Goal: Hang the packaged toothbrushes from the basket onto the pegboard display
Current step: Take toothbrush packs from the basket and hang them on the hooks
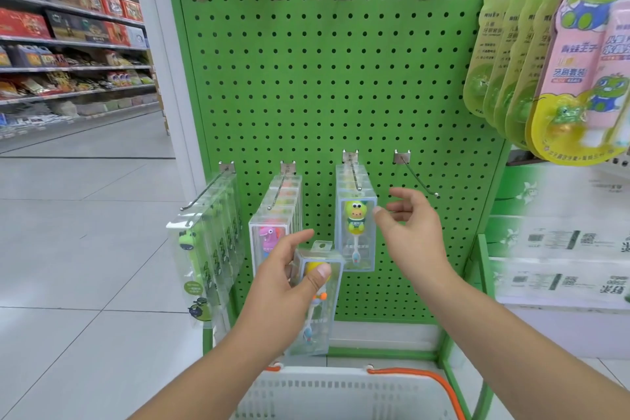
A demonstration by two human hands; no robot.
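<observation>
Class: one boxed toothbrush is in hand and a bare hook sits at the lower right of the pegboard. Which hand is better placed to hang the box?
Left hand: it already grips the boxed toothbrush, hang tab up. The right hand holds nothing, open beside the bare hook.

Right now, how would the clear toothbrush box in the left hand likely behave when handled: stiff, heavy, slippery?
The clear toothbrush box probably stays stiff: its edges look straight under the left hand. Likely light, since thumb and fingers alone hold it up. Its glossy plastic may be slippery.
</observation>
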